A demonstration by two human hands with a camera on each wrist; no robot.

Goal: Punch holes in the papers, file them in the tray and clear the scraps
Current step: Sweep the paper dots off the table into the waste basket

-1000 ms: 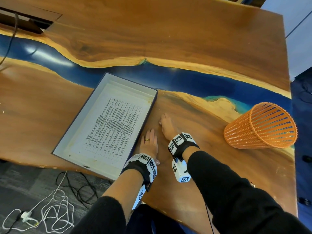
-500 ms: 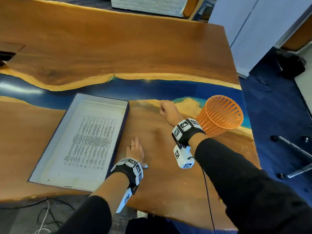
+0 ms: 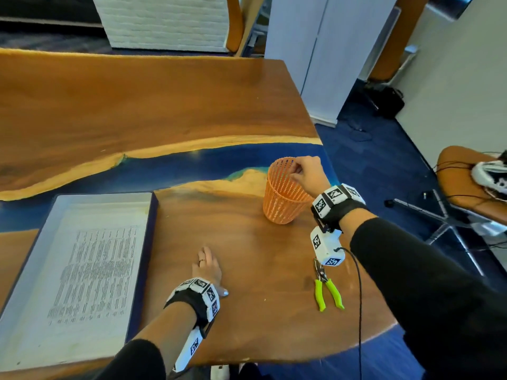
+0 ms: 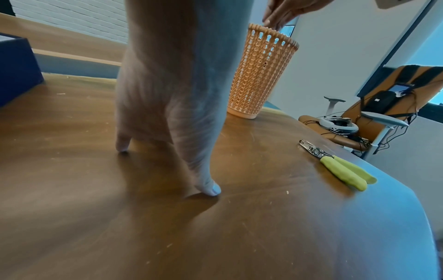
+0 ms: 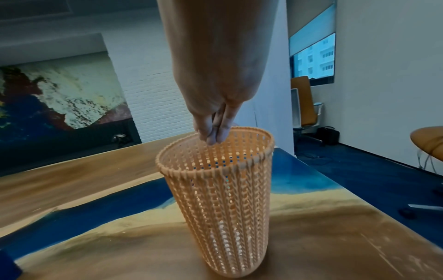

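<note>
An orange mesh basket (image 3: 282, 198) (image 4: 258, 75) (image 5: 220, 199) stands upright near the table's right edge. My right hand (image 3: 297, 171) (image 5: 213, 134) hovers over its mouth, fingertips bunched together and pointing down; I see nothing between them. My left hand (image 3: 207, 266) lies flat on the wood, fingers straight. A hole punch with green handles (image 3: 327, 287) (image 4: 340, 166) lies on the table to its right, untouched. The dark blue tray (image 3: 155, 242) at the left holds printed paper (image 3: 96, 270). A few tiny pale specks (image 4: 287, 192) dot the table.
The table's curved right edge (image 3: 384, 319) runs close behind the punch and the basket. Beyond it stand an office chair (image 3: 472, 182) with cables and a headset, and a white cabinet (image 3: 323, 64). A cable hangs from my right wrist camera.
My right hand has left the tabletop and risen to the basket's mouth. My left hand has stayed flat. The head view has swung right, bringing the punch into view.
</note>
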